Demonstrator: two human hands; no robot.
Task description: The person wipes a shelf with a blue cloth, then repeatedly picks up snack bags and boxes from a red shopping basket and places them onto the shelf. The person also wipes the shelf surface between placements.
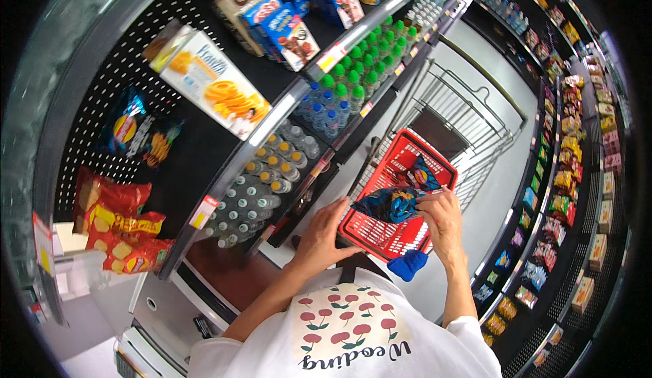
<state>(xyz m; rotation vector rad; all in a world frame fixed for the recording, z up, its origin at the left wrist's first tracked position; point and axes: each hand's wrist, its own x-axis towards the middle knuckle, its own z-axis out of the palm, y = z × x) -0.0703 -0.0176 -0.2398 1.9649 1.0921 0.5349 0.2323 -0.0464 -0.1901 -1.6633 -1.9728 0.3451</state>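
Observation:
My right hand (442, 219) grips a dark blue snack bag (389, 205) by its right end, over a red plastic shopping basket (351, 227). Another dark blue chip bag (420, 173) with a round yellow logo shows just beyond it, inside the basket; whether the two are separate bags is hard to tell. My left hand (322, 233) holds nothing; its fingers are spread beside the basket's near left corner. The basket rests on a wire shopping cart (458, 118). A blue cloth-like item (408, 265) hangs at the basket's near edge.
At left, a black shelf (204, 118) bears a cookie box (211, 80), red chip bags (125, 225) and another dark blue chip bag (137, 128). Bottled drinks (351, 75) fill the shelf below. Across the aisle floor (509, 154), shelving (568, 174) carries packaged snacks.

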